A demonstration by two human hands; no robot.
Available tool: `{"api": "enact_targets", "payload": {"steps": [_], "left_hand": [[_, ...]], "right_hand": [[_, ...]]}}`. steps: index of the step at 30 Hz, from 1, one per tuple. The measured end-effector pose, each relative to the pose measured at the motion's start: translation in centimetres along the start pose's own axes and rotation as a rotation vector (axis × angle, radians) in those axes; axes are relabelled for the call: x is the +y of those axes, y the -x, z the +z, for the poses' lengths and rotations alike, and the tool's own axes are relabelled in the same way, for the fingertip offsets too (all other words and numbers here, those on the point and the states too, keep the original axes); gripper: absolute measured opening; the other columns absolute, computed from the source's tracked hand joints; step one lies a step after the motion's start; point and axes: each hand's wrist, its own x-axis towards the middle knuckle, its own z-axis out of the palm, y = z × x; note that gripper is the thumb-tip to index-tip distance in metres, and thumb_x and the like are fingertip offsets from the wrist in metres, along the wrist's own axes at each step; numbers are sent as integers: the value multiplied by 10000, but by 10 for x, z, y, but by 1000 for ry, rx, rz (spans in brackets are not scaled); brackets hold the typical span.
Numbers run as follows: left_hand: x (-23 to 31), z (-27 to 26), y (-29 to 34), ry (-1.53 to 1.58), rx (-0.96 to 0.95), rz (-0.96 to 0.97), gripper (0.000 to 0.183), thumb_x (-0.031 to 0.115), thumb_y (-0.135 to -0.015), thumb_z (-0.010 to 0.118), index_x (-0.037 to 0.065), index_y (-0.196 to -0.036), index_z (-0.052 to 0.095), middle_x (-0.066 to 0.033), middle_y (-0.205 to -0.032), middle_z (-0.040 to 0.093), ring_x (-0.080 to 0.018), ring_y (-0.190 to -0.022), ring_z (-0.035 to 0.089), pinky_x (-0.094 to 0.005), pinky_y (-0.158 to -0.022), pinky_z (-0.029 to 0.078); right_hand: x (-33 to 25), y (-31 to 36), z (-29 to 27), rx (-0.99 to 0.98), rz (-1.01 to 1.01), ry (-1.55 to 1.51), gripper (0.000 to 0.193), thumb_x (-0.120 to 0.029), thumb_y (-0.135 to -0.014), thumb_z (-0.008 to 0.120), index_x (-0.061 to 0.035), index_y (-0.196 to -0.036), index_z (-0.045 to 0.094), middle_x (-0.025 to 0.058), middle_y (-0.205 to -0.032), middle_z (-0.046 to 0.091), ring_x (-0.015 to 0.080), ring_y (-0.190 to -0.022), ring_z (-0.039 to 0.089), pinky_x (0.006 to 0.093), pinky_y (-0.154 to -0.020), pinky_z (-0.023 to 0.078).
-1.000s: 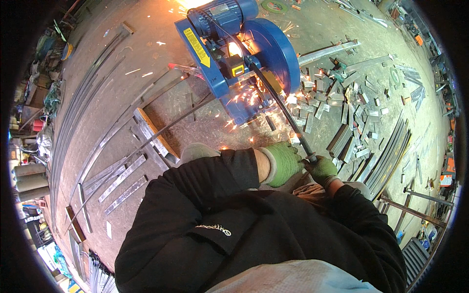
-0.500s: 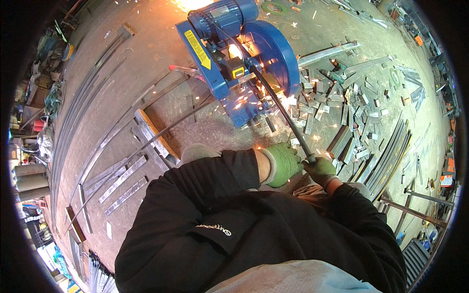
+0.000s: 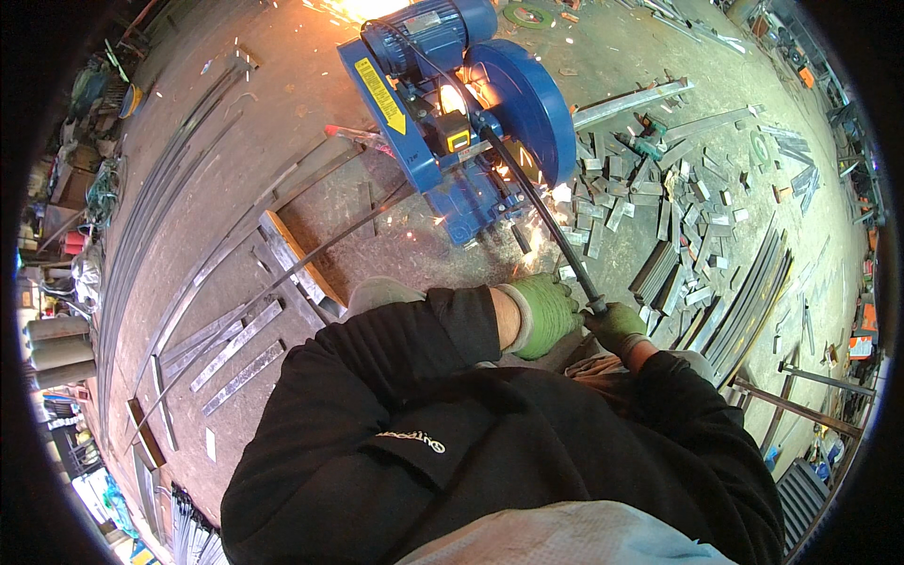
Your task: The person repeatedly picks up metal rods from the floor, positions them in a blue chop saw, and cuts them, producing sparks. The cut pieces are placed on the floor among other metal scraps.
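A blue cut-off saw (image 3: 433,174) with a round blade guard (image 3: 532,104) stands on the floor ahead of me, throwing bright sparks. Its long black handle (image 3: 551,217) slants down toward me. My right hand (image 3: 619,327), in a green glove, is wrapped round the handle's lower end. Just left of it, my left hand (image 3: 544,315), also in a green glove, is closed with its fingers curled; what lies under them is hidden. A long thin metal bar (image 3: 330,243) runs from the lower left to the saw's base. Blade and cut are mostly hidden.
Short cut metal pieces (image 3: 692,202) are heaped right of the saw, with a green power tool (image 3: 645,141) among them. Long bars (image 3: 155,207) lie at the left. Flat strips (image 3: 235,358) lie nearer me, and stacked dark bars (image 3: 749,306) at the right.
My hands and the saw handle stay nearly in place. The sparks differ: fewer show around the blade guard, and more fall below the saw's base near the handle.
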Motion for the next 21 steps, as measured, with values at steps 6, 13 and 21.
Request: {"api": "enact_targets", "payload": {"steps": [6,13,21], "left_hand": [[-4,4,0,11,36,29,776,330,-970,886,74,-1682,713,-155,-1694,736,-388,-1569,677,-544,-1342,506],[-3,3,2,3,33,20,776,328,-970,878,73,-1684,711,-162,-1688,737,-391,-1566,679,-542,-1339,509],[-1,0,0,7,12,8,770,327,-984,884,85,-1692,704,-158,-1698,728,-395,-1580,670,-549,-1348,503]], "right_hand": [[6,-10,8,-19,-1,40,779,-785,-1052,755,-47,-1213,944,303,-1200,899,503,-1183,873,550,-1054,666],[7,-16,12,-25,-26,108,790,-788,-1057,742,-38,-1206,945,301,-1177,901,494,-1165,881,546,-1021,676],[3,-12,8,-34,3,34,772,-764,-1058,733,-31,-1171,947,301,-1133,902,482,-1157,889,538,-1016,678]]}}
